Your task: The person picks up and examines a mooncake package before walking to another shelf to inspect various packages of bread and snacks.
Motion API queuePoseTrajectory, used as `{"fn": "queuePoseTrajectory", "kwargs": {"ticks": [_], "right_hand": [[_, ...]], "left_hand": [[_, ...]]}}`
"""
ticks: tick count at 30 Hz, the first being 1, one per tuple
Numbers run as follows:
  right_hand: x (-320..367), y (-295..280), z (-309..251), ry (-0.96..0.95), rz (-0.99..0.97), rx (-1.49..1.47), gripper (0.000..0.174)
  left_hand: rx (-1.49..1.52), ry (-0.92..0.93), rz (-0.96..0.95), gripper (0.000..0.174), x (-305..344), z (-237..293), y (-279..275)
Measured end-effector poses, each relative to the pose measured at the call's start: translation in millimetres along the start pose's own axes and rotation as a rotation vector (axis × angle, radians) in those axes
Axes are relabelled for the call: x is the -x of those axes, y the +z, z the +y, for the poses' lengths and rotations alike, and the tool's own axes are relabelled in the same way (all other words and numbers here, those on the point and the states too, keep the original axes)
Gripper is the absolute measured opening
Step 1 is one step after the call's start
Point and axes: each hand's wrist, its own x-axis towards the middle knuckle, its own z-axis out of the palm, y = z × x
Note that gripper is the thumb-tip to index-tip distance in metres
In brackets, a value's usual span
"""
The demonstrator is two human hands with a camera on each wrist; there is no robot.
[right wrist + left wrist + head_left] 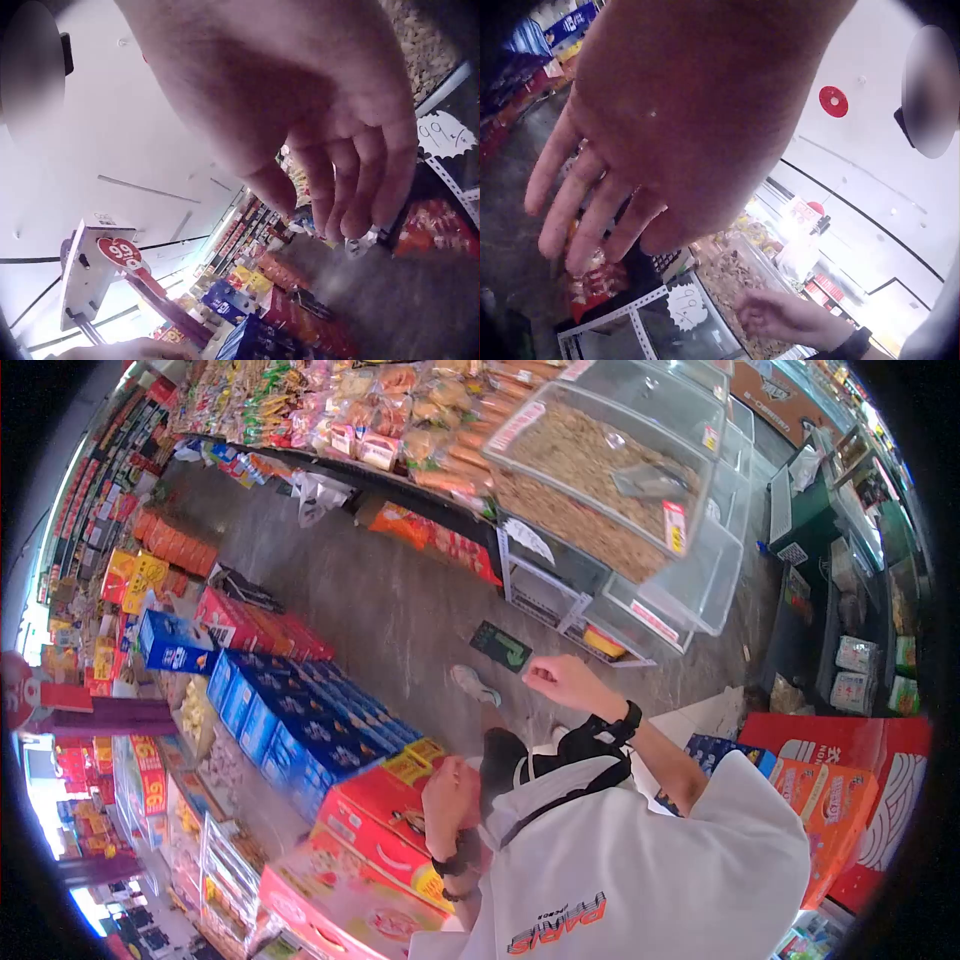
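Note:
My left hand (450, 800) hangs in front of my body, right by the red gift boxes (385, 815) in the head view. In the left wrist view its fingers (574, 202) are extended and slightly spread, with nothing in the palm. Over the grey floor, my right hand (568, 684) is held out in front of me with a black band on its wrist. The right wrist view shows its fingers (349, 180) loosely bent and holding nothing. Beyond it stands a clear bin (600, 470) of brown loose food.
Stacked blue boxes (300, 720) line the left side, with shelves of packaged goods behind. Packaged snacks (380, 410) fill the counter ahead. A green arrow sign (500, 647) lies on the floor (400, 630). At my right are an orange box (825, 810) and a red box (900, 800).

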Motion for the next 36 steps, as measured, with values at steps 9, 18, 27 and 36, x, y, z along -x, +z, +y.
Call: {"fn": "queuePoseTrajectory", "kwargs": {"ticks": [9,18,27,36], "right_hand": [[-202,7,-35,0.099,0.271,0.01,0.024],[-374,-13,-56,0.198,0.567,-0.009,0.041],[-536,-27,-44,0.159,0.677,0.647,0.073],[-558,-39,-56,0.213,0.624,0.711,0.074]], "left_hand": [[-0.183,0.254,-0.035,0.024,-272,-3,-141],[-0.284,0.641,-0.054,0.023,-469,24,-233],[-0.273,0.66,-0.358,0.025,-588,62,-255],[-0.238,0.854,-0.337,0.024,-712,105,-263]]}}
